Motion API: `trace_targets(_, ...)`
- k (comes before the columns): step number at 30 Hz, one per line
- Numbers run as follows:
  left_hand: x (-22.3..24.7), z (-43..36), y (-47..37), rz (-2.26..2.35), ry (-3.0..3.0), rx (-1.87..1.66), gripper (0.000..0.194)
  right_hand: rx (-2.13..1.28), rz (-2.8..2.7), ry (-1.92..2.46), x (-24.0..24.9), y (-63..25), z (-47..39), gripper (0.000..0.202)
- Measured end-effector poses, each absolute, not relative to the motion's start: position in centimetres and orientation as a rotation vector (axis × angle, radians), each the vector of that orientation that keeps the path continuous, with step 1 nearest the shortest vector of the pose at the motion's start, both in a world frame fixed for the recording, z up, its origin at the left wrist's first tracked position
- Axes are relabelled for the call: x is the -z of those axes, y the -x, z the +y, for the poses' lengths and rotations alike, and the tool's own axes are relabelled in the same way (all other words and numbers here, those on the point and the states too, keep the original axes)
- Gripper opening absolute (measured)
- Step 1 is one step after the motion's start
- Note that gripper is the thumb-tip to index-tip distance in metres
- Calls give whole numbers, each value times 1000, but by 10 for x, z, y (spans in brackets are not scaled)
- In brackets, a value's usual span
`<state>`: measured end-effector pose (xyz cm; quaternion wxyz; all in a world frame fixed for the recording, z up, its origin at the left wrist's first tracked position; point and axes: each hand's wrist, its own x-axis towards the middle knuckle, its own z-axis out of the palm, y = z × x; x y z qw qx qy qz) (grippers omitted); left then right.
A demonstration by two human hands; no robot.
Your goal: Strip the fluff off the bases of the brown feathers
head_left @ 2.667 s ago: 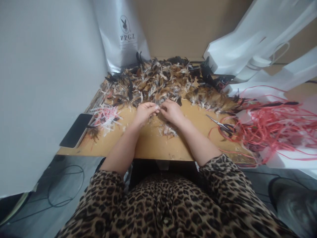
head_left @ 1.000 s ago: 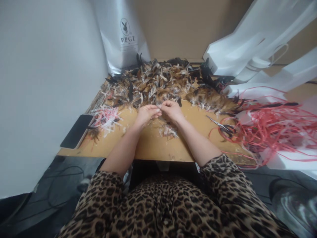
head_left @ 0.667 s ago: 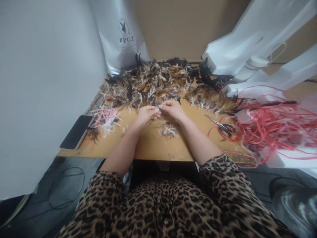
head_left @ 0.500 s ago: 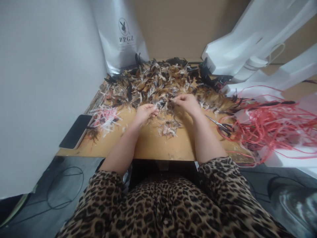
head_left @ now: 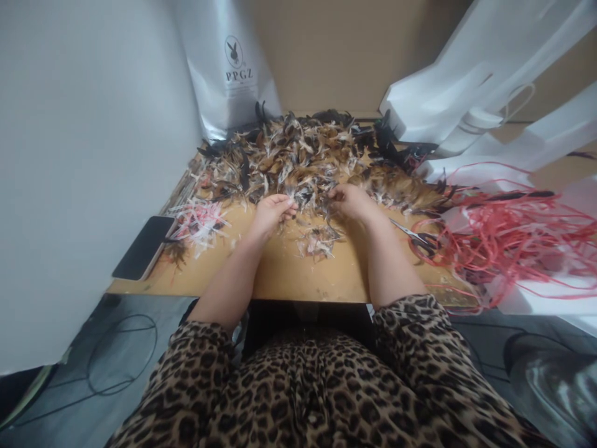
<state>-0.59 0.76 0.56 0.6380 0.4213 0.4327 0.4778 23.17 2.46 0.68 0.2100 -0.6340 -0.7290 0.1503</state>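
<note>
Brown, white and black feathers lie heaped across the wooden table. At the near edge of the heap, my left hand is closed in a pinch, and a few brown feathers stick up from its fingertips. My right hand faces it a short way to the right, its thumb and fingers drawn together against the heap. Whatever sits between the right fingertips is too small to make out. Below and between both hands is a little pile of feather scraps.
Scissors lie right of my right forearm, beside tangled red plastic strips. To the left are a phone and pink and white strips. A silver bag stands behind the heap, with white panels at back right.
My right hand has shifted slightly down toward me, and its fingers are curled more. The left hand has hardly moved, still pinched at the same place.
</note>
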Motion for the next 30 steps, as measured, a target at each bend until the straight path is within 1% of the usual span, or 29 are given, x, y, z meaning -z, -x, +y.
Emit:
trace_targets(2, -6, 7, 6, 986, -967, -1086, 17, -330, -2081, 1739, -5, -226, 24, 28)
trace_targets(4, -5, 8, 6, 981, -976, -1082, 15, -293, -2036, 1688, -6, -220, 24, 17)
trace_targets(5, -4, 8, 6, 975, -982, -1078, 15, -326, -1962, 1649, -7, -217, 23, 12)
trace_targets(7, -2, 9, 7, 963, -985, -1061, 16, -504, -1748, 1540, -12, -212, 22, 8)
trace_targets(8, -1, 9, 7, 954, -980, -1048, 17, -629, -1627, 1469, -16, -210, 21, 10)
trace_targets(12, 1, 9, 9, 885, -930, -994, 19, -1132, -1268, 1190, -29, -204, 15, 29)
trace_targets(15, -2, 6, 9, 836, -895, -946, 17, -1352, -1121, 1051, -28, -194, 13, 38)
trace_targets(17, -3, 4, 8, 819, -882, -914, 15, -1402, -1065, 1020, -23, -185, 13, 40)
trace_targets(22, -2, 3, 6, 788, -883, -880, 14, -1397, -1039, 1049, -12, -164, 12, 38)
trace_targets(27, -2, 6, 6, 784, -816, -900, 4, -1449, -1010, 995, -17, -162, 9, 38)
trace_targets(30, -3, 8, 8, 733, -744, -903, 5, -1535, -1066, 942, -20, -164, 6, 39)
